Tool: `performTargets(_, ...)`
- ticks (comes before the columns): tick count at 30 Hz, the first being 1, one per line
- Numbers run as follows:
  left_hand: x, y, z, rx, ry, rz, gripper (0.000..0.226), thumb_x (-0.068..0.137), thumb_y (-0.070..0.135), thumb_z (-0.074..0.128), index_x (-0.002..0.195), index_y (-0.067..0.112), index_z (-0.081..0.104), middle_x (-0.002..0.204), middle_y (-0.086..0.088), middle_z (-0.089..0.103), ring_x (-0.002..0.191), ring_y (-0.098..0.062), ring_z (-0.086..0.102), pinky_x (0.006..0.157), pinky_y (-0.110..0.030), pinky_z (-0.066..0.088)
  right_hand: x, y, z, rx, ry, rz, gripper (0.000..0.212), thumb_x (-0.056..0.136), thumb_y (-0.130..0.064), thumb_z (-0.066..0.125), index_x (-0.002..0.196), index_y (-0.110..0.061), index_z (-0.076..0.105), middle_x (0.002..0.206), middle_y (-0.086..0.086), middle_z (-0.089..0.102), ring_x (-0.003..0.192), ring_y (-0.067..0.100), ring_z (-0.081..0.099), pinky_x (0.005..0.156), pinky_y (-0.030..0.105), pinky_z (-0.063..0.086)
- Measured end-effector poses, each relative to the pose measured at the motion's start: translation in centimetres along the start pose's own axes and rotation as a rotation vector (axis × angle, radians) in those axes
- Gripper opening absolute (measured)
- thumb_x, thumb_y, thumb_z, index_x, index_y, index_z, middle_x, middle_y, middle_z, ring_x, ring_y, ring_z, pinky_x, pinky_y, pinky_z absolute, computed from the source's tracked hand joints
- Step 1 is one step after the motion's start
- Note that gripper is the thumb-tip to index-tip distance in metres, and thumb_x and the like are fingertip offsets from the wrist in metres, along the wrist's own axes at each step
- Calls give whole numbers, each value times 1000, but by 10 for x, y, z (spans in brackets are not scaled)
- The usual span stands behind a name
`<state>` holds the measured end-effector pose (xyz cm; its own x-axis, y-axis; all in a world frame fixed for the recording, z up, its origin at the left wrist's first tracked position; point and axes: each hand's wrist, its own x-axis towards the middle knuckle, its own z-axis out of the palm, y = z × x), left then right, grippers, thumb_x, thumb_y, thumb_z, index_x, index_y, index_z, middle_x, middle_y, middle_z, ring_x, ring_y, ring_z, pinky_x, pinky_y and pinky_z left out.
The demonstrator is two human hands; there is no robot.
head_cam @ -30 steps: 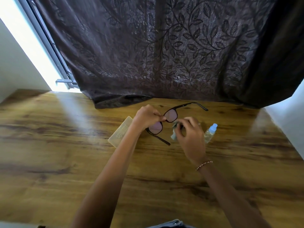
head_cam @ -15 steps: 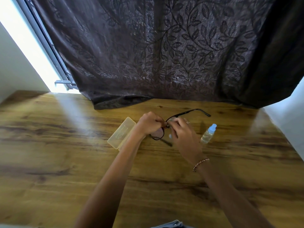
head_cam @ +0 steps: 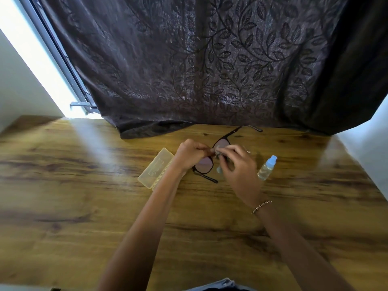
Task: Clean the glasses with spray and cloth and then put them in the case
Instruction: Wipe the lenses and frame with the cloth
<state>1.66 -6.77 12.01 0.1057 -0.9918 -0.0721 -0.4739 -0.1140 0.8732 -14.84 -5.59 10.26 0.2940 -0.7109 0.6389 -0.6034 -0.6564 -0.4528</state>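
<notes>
Black-framed glasses (head_cam: 204,164) with tinted lenses are held above the wooden table, their temples unfolded. My left hand (head_cam: 190,153) pinches the frame at the bridge. My right hand (head_cam: 239,166) presses a small pale cloth (head_cam: 219,151) against the far lens; a corner of the cloth hangs below my fingers. A translucent yellow case (head_cam: 155,168) lies closed on the table, just left of my left wrist. A small clear spray bottle (head_cam: 266,168) with a light blue cap stands to the right of my right hand.
The wooden table (head_cam: 84,196) runs up to a dark leaf-patterned curtain (head_cam: 210,70) whose hem rests on its far edge. A bright window strip and white wall are at the left; another white wall stands at the right. A bead bracelet is on my right wrist.
The glasses have been tilted and lifted slightly, showing both lenses again. My right hand with the cloth has shifted over the far lens. Case and bottle have not moved.
</notes>
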Motion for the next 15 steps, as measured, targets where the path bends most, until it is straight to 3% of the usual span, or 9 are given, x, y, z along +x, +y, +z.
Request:
performTargets(6,0,4,4,-92,30,-33,10,82,25,72,84,17,78,83,2,74,85,-10,68,78,-25,54,-12,-18,14,134,-245,-106,23,85,-9,58,103,-6,71,103,7,65,96,23,59,81,37,51)
performTargets(9,-1,4,3,-82,43,-17,10,82,26,72,83,19,78,82,3,74,84,-8,68,79,-26,55,-9,-17,16,3,-301,-94,26,90,-20,51,105,-10,69,107,4,60,97,23,56,77,39,53)
performTargets(11,0,2,-1,-78,89,-27,10,81,27,73,83,18,78,80,4,74,84,-9,67,79,-26,54,-11,-15,14,-76,-286,-86,21,87,-16,60,106,-11,68,110,2,59,100,23,56,77,39,54)
performTargets(15,0,-1,-2,-86,94,-55,10,81,27,73,81,19,78,77,2,74,81,-11,68,78,-27,54,-12,-21,14,-35,-324,-171,24,82,-8,67,105,-15,70,107,0,61,99,19,52,78,28,51)
